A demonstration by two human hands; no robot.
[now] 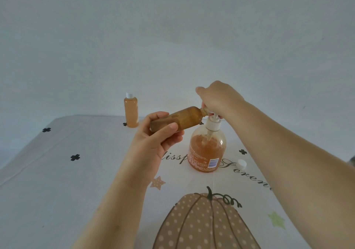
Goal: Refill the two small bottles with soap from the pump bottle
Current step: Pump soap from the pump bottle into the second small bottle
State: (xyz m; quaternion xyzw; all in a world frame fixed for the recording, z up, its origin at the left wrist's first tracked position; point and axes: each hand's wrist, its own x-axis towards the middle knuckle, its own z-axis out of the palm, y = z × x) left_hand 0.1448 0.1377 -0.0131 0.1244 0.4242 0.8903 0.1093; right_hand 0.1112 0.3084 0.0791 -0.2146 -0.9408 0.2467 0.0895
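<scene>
Centre frame: left hand [157,139] grips tilted small bottle [178,121], neck under right hand [217,99], which curls over pump bottle [208,149] top. We press slowly, hold neck steady.

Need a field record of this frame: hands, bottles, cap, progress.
left hand: holds the uncapped small bottle, tilted nearly flat, neck at the spout of the pump bottle
right hand: curled over the pump head
pump bottle: upright on the tablecloth, over half full of orange soap
capped bottle: upright, far left, looks full
loose cap: white, on the cloth right of the pump bottle
progress: one bottle seems done, second being filled
</scene>
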